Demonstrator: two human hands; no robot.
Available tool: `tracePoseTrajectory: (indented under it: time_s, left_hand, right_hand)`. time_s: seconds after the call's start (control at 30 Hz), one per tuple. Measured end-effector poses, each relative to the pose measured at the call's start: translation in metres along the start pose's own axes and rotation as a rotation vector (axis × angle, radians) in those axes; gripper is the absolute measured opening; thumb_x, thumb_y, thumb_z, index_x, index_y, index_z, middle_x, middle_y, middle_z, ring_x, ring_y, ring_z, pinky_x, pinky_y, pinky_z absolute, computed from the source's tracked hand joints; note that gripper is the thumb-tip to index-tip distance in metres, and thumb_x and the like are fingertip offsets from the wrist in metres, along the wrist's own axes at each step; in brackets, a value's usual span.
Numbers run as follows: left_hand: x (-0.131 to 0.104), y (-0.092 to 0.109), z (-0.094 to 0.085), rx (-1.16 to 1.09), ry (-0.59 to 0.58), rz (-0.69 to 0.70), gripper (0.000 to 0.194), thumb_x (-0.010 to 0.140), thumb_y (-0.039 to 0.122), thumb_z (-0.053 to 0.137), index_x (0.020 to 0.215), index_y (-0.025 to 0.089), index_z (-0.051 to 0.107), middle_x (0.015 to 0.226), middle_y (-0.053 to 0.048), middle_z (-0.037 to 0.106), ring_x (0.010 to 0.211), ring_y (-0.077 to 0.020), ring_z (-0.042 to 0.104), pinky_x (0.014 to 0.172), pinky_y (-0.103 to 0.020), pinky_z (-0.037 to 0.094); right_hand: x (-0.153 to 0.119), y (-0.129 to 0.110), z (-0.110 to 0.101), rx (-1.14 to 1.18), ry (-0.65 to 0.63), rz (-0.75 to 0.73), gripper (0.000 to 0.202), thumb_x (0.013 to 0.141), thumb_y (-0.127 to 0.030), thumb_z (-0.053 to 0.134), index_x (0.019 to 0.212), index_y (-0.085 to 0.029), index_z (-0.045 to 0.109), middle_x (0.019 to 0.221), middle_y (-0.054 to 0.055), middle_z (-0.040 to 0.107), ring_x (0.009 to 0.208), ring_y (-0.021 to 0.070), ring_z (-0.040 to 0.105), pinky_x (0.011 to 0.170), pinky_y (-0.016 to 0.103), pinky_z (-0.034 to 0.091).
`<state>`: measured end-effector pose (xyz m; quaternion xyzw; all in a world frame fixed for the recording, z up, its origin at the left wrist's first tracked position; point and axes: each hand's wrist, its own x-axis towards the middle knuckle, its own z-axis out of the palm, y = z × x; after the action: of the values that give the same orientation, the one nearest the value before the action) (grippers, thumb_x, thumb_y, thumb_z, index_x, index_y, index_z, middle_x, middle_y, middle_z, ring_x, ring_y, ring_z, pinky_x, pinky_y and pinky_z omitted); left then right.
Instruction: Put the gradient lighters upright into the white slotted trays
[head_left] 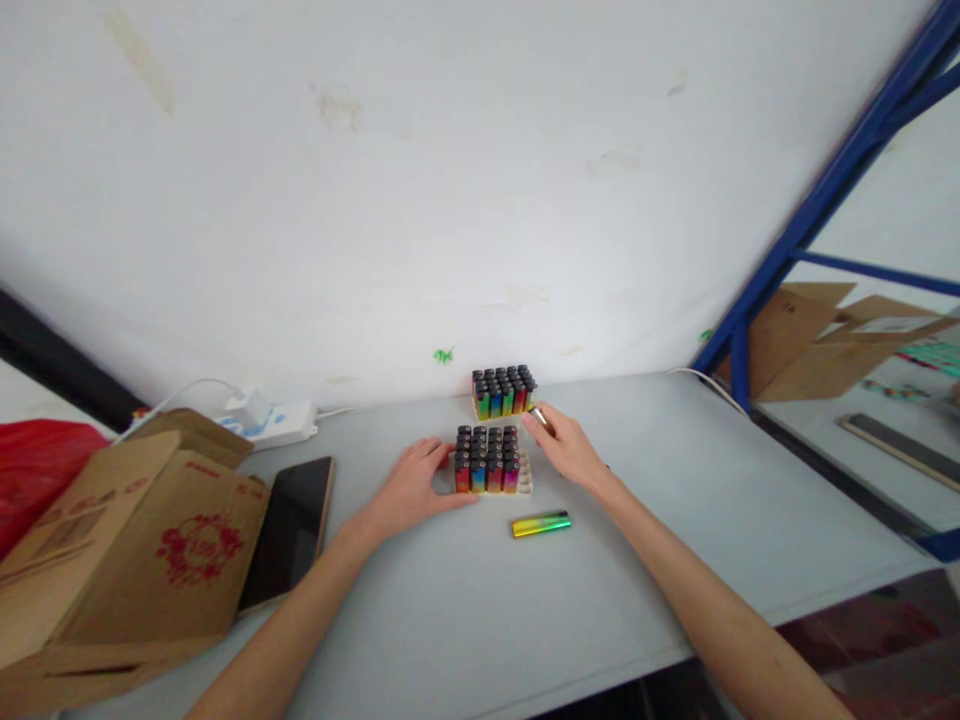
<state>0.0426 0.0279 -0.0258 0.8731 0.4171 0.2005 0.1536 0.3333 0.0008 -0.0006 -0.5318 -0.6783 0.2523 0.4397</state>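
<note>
Several colourful lighters (486,470) with black tops stand upright in rows in a white tray (526,488); its right-hand column shows bare slots. My left hand (412,484) is closed around the tray's left side, thumb along the front edge and fingers behind. Just right of the tray, my right hand (564,442) pinches a shiny lighter (541,420), tilted and partly hidden by the fingers. In front of the tray a yellow-green lighter (541,524) lies on its side. Behind, near the wall, a second group of upright lighters (506,397) fills another white tray.
On the left are a cardboard box (172,550), a dark tablet-like slab (289,525) and a white power strip (285,424) with a plug. A white wall (450,200) backs the grey table (420,620). A blue metal frame (795,235) stands at the right.
</note>
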Motion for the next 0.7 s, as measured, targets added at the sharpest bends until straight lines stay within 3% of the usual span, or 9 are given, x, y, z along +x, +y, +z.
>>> tracePoseTrajectory:
  time_s: [0.2,0.37,0.6,0.7]
  left_hand:
    - [0.000,-0.002,0.002,0.014,0.012,-0.010,0.065,0.079,0.078,0.082,0.108,0.021,0.070,0.108,-0.009,0.071,0.104,-0.0340,0.068,0.098,-0.047,0.056]
    - [0.001,-0.001,0.000,0.015,0.007,-0.019,0.065,0.078,0.079,0.082,0.106,0.022,0.070,0.108,-0.009,0.071,0.104,-0.0342,0.068,0.097,-0.047,0.056]
    - [0.001,0.001,-0.002,0.014,0.003,-0.031,0.063,0.078,0.079,0.081,0.103,0.022,0.070,0.106,-0.009,0.070,0.104,-0.0345,0.068,0.098,-0.047,0.056]
    - [0.001,0.002,-0.002,0.007,0.005,-0.032,0.064,0.078,0.080,0.080,0.103,0.022,0.070,0.106,-0.009,0.071,0.104,-0.0349,0.068,0.097,-0.048,0.056]
  right_hand:
    - [-0.018,0.008,0.005,-0.124,0.097,0.034,0.057,0.100,-0.061,0.052,0.060,-0.026,0.033,0.056,-0.005,0.030,0.057,0.0129,0.032,0.058,0.031,0.026]
    - [-0.018,0.010,0.009,-0.087,0.126,0.064,0.042,0.094,-0.046,0.050,0.060,-0.026,0.035,0.054,-0.004,0.038,0.056,0.0138,0.036,0.058,0.030,0.028]
    - [-0.018,0.005,0.010,-0.097,0.153,0.029,0.053,0.101,-0.061,0.051,0.064,-0.026,0.037,0.055,-0.006,0.035,0.057,0.0137,0.034,0.059,0.031,0.027]
    - [-0.020,0.005,0.011,-0.092,0.150,0.029,0.055,0.101,-0.060,0.050,0.061,-0.026,0.034,0.054,-0.006,0.031,0.056,0.0131,0.032,0.058,0.031,0.026]
